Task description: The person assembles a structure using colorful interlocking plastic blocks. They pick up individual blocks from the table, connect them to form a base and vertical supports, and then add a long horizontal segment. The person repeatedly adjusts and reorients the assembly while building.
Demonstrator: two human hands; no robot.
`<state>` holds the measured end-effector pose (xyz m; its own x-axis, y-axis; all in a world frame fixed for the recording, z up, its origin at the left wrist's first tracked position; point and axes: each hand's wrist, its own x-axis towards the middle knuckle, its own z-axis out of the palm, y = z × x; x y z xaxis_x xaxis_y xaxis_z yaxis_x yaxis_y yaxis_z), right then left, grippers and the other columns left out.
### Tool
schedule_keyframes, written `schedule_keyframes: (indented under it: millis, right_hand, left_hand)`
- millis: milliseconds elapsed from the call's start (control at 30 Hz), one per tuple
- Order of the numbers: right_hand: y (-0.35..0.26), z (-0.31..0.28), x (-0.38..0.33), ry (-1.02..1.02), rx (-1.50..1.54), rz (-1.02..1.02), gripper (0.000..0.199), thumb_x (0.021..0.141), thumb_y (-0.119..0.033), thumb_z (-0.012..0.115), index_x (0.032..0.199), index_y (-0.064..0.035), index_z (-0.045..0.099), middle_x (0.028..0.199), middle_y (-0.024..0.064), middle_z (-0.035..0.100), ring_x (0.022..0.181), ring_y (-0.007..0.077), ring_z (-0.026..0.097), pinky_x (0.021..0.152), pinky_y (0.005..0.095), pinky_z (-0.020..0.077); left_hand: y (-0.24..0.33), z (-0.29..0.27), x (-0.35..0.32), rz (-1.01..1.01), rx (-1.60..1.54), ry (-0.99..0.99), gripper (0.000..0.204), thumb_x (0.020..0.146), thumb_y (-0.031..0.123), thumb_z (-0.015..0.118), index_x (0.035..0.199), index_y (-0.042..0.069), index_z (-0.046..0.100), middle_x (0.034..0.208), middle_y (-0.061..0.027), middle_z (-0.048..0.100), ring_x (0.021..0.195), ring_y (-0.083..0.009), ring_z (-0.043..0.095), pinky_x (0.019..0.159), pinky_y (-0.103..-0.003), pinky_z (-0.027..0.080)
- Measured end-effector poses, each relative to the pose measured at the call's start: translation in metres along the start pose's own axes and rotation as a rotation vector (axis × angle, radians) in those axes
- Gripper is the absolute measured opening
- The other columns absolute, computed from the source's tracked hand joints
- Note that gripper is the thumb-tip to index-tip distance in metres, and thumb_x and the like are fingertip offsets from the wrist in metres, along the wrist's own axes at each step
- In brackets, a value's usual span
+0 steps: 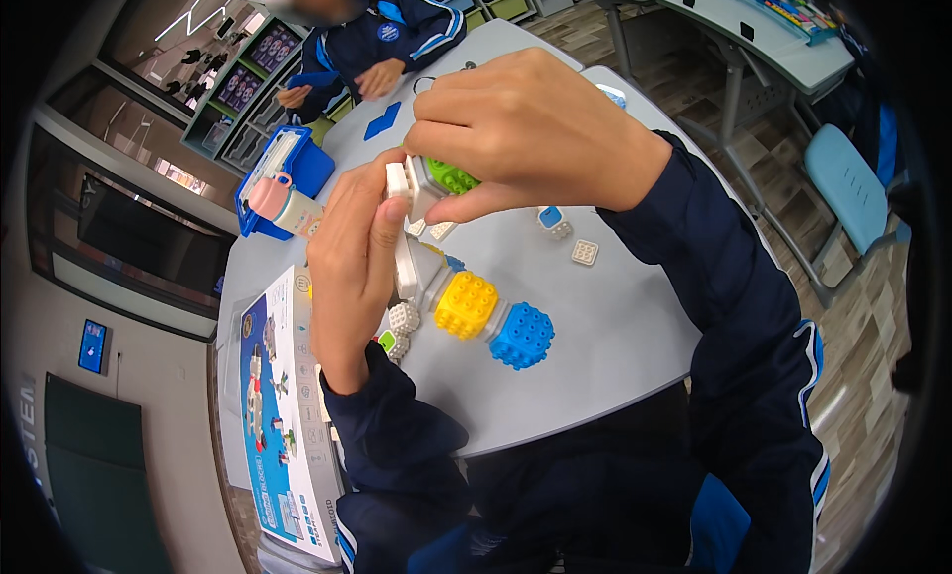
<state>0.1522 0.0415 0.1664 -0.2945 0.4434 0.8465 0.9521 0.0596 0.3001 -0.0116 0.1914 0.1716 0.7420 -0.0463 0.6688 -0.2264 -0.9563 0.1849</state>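
One green block (449, 176) pinched beneath the right hand (531, 128), one white piece (398, 180) pinched in the left hand (347, 252).

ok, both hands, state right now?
Left hand: closed, holding a white block.
Right hand: closed, fingers around a green studded block.
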Motion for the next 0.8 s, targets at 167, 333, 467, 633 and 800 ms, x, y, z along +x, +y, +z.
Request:
schedule_keyframes:
  millis: [167, 333, 467, 633, 800]
  right_hand:
    - [-0.001, -0.001, 0.001, 0.044, -0.015, 0.015, 0.037, 0.071, -0.038, 0.080, 0.089, -0.0075, 0.067, 0.078, 0.0031, 0.059, 0.072, 0.0217, 0.063, 0.061, 0.0327, 0.0493]
    - [-0.007, -0.007, 0.002, -0.035, -0.085, 0.054, 0.033, 0.072, -0.036, 0.078, 0.085, -0.0075, 0.067, 0.078, 0.0029, 0.059, 0.072, 0.0207, 0.064, 0.061, 0.0330, 0.0497]
    - [-0.011, -0.014, 0.002, -0.107, -0.094, 0.084, 0.032, 0.073, -0.036, 0.078, 0.084, -0.0076, 0.067, 0.076, 0.0023, 0.060, 0.074, 0.0197, 0.065, 0.061, 0.0329, 0.0501]
    - [-0.013, -0.016, 0.002, -0.132, -0.112, 0.107, 0.033, 0.073, -0.037, 0.077, 0.085, -0.0076, 0.069, 0.075, 0.0018, 0.061, 0.075, 0.0188, 0.066, 0.062, 0.0324, 0.0506]
    - [-0.013, -0.016, 0.002, -0.144, -0.128, 0.114, 0.033, 0.073, -0.038, 0.077, 0.085, -0.0076, 0.069, 0.075, 0.0019, 0.061, 0.075, 0.0186, 0.066, 0.063, 0.0318, 0.0509]
  left_hand:
    - [-0.001, 0.000, -0.002, -0.091, -0.112, -0.009, 0.026, 0.100, 0.014, 0.055, 0.118, -0.003, 0.063, 0.110, -0.0170, 0.067, 0.093, -0.0252, 0.064, 0.083, -0.033, 0.049]
    - [-0.002, 0.003, -0.002, -0.109, -0.130, 0.001, 0.028, 0.102, 0.018, 0.053, 0.119, -0.002, 0.064, 0.110, -0.0154, 0.069, 0.089, -0.0215, 0.065, 0.081, -0.031, 0.049]
    - [-0.001, 0.006, -0.002, -0.131, -0.146, -0.003, 0.031, 0.103, 0.021, 0.052, 0.121, -0.001, 0.064, 0.104, -0.0139, 0.070, 0.086, -0.0189, 0.064, 0.078, -0.030, 0.049]
    - [-0.002, 0.008, -0.002, -0.145, -0.183, -0.001, 0.033, 0.103, 0.022, 0.052, 0.124, -0.001, 0.063, 0.099, -0.0120, 0.070, 0.083, -0.0158, 0.061, 0.075, -0.029, 0.048]
    - [-0.003, 0.006, -0.003, -0.178, -0.190, -0.028, 0.033, 0.103, 0.022, 0.053, 0.125, -0.001, 0.063, 0.100, -0.0124, 0.070, 0.083, -0.0158, 0.062, 0.075, -0.029, 0.048]
